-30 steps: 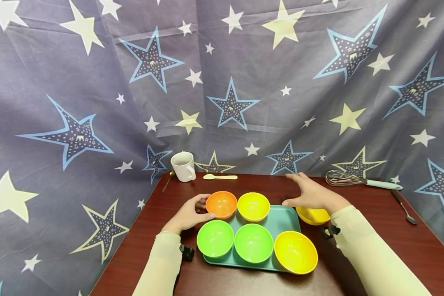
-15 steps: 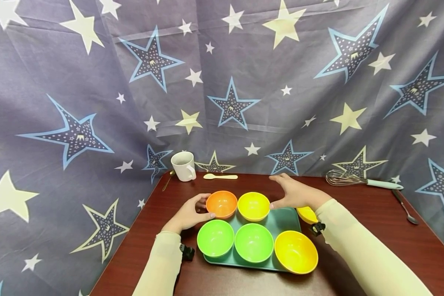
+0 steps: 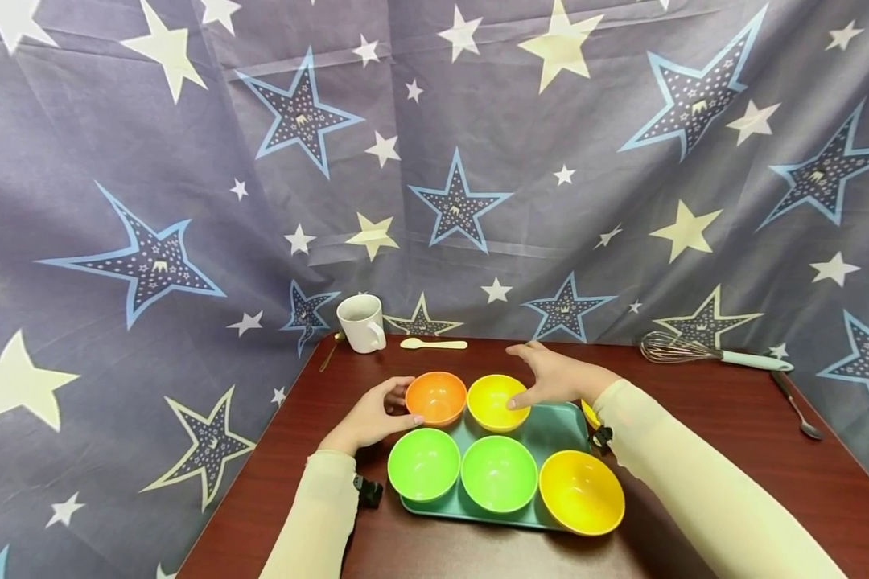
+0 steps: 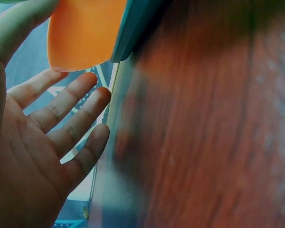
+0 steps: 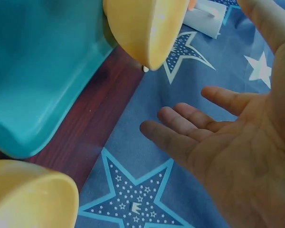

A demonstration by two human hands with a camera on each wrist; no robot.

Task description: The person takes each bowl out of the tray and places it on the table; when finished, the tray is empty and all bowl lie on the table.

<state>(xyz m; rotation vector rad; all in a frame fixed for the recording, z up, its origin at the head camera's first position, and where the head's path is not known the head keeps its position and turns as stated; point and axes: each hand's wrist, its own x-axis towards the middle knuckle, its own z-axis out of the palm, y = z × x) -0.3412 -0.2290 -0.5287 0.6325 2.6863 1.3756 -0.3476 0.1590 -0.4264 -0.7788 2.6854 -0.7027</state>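
Observation:
A teal tray (image 3: 553, 434) carries an orange bowl (image 3: 435, 398) and a yellow bowl (image 3: 489, 402) at the back. Along its front are two green bowls (image 3: 424, 465) (image 3: 500, 474) and a larger yellow bowl (image 3: 582, 493). My left hand (image 3: 368, 416) is beside the orange bowl, thumb at its near side. Its fingers (image 4: 78, 135) look extended in the left wrist view, the tips close to the bowl; contact is unclear. My right hand (image 3: 559, 378) hovers at the back yellow bowl's right, thumb overlapping it. The right wrist view shows spread fingers and a gap to that bowl (image 5: 142, 28).
Behind the tray lie a white mug (image 3: 362, 324), a pale yellow spoon (image 3: 433, 344) and a small dark spoon (image 3: 331, 354). A whisk (image 3: 717, 354) and a black-handled spoon (image 3: 798, 406) lie at right. My right sleeve mostly hides another yellow bowl (image 3: 590, 414). A star-patterned curtain (image 3: 449, 273) backs the table.
My right hand has moved left, from beside the partly hidden yellow bowl to the back yellow bowl on the tray. My left hand and the bowls have stayed in place.

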